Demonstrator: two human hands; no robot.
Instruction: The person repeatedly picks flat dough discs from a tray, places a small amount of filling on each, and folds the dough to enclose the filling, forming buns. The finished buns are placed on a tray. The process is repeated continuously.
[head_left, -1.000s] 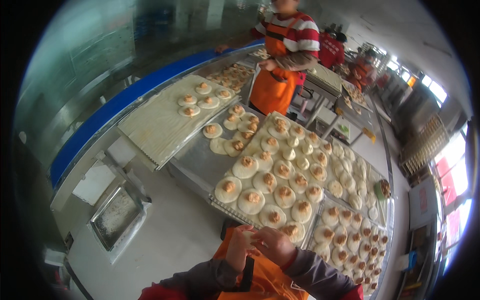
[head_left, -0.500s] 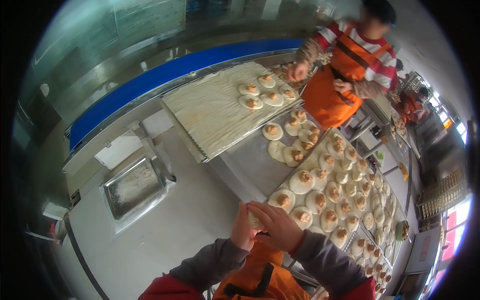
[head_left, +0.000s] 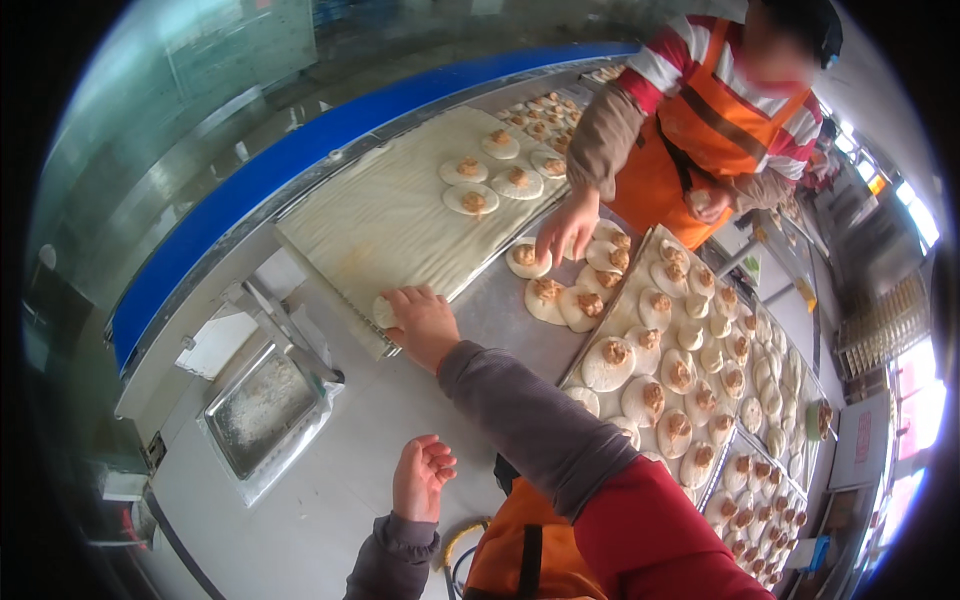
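Note:
My right hand stretches far forward over the near-left corner of the cloth-covered tray. Its fingers close round a small pale dough bun that touches or sits just above the cloth; I cannot tell which. My left hand hangs over the metal table, palm up and fingers loosely curled apart, with nothing in it. Several dough rounds with orange-brown filling lie on the far end of that tray. More filled rounds cover a board to the right.
A co-worker in an orange apron stands across the table, one hand down among loose filled rounds. A metal pan with white flour lies at left. A blue conveyor belt runs behind. Another filled tray stands at lower right.
My hands were together at the table's front edge, round a piece of dough. They have parted: the right went forward-left to the tray with the bun, the left moved left. The co-worker's hand came down.

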